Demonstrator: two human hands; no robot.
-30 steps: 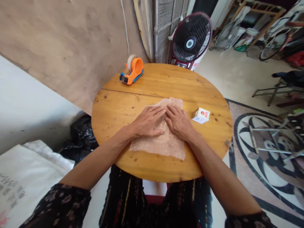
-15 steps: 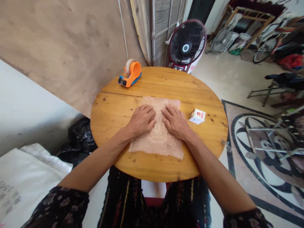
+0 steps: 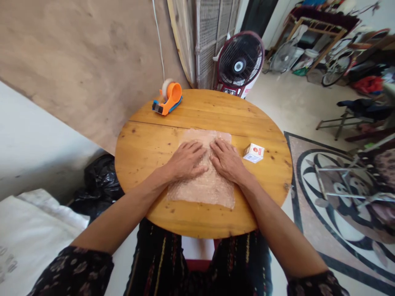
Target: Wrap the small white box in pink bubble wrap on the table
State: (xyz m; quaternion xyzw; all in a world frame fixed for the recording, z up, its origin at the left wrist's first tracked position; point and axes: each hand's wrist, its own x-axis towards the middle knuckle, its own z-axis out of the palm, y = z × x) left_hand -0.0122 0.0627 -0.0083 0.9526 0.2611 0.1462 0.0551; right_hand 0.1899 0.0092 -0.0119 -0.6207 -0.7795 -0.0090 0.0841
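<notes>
A pinkish, see-through sheet of bubble wrap (image 3: 203, 191) lies flat on the round wooden table (image 3: 197, 222). My left hand (image 3: 187, 160) rests palm down on its left half, fingers stretched out and thumb apart. On the right half lies my right hand (image 3: 226, 159), also palm down with its fingers extended. Neither hand holds anything. A small white box (image 3: 254, 152) with red print stands on the table just right of my right hand. Toward the back left sits an orange tape dispenser (image 3: 169, 98) with a roll of tape.
Behind the table stands a dark red fan (image 3: 240, 63). Black plastic bags (image 3: 101, 179) and a white sack (image 3: 33, 234) are at the left. A folding stool (image 3: 345, 117) and a bicycle (image 3: 338, 68) are over on the right.
The fingers and thumb of my left hand have spread wider on the bubble wrap. My right hand stays almost where it was. The whole view has shifted slightly.
</notes>
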